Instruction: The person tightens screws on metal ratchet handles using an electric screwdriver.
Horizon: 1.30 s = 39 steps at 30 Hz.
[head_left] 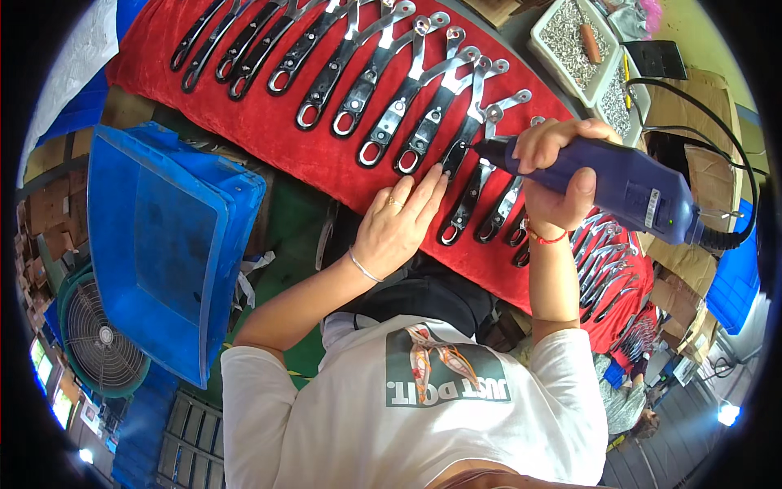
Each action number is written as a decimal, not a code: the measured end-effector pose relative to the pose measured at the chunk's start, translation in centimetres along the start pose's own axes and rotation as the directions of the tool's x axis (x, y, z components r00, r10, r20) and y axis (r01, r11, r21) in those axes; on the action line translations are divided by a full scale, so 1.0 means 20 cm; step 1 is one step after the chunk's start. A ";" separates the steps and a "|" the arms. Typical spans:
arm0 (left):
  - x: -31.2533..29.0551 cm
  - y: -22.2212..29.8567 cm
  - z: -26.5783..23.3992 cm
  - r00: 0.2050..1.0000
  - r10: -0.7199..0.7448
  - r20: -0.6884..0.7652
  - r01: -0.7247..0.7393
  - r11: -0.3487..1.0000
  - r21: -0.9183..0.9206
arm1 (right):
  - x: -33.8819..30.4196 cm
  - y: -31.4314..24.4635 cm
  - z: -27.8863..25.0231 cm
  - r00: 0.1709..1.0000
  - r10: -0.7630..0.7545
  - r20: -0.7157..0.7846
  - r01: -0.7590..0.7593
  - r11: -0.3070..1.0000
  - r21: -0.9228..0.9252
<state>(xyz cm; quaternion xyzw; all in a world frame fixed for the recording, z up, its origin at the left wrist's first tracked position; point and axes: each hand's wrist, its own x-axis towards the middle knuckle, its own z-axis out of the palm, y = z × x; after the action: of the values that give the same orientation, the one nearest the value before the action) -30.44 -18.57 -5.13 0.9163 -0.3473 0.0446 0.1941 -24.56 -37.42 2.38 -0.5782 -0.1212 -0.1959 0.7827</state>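
My right hand [560,163] is wrapped around a purple corded electric screwdriver [631,183], held almost level. Its black tip points left and meets or hovers just over a black-handled metal tool [459,153] with forked silver arms; contact is hard to tell. My left hand [397,220] lies flat with fingers stretched, fingertips at the lower end of that handle. Similar forked tools [330,77] lie side by side in a slanting row on the red cloth [252,130]. Some handles to the right are partly covered by my right hand and forearm.
White trays [538,37] of small metal fasteners stand at the far right, one with a brown-handled tool [590,42]. The screwdriver's black cable [745,163] loops there. A blue bin [163,244] and fan [104,334] are at left. Another person [626,403] is at lower right.
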 end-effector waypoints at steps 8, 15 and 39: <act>0.05 0.00 -0.02 0.999 0.048 0.018 -0.048 0.999 0.003 | 0.04 0.01 0.06 0.995 0.047 0.084 -0.044 0.998 -0.035; 0.04 0.03 -0.01 0.999 0.037 0.008 -0.037 0.999 0.015 | 0.04 0.02 0.07 0.988 0.096 0.122 -0.093 0.995 -0.030; 0.01 0.02 0.03 0.999 -0.005 -0.048 0.001 0.997 -0.078 | -0.08 -0.07 0.09 0.977 0.134 0.164 -0.133 0.991 -0.019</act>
<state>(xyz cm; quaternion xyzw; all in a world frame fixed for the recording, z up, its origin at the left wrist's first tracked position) -30.54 -19.28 -5.51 0.9072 -0.3428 0.0526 0.2382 -26.63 -35.84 3.39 -0.6023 -0.1458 -0.0948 0.7791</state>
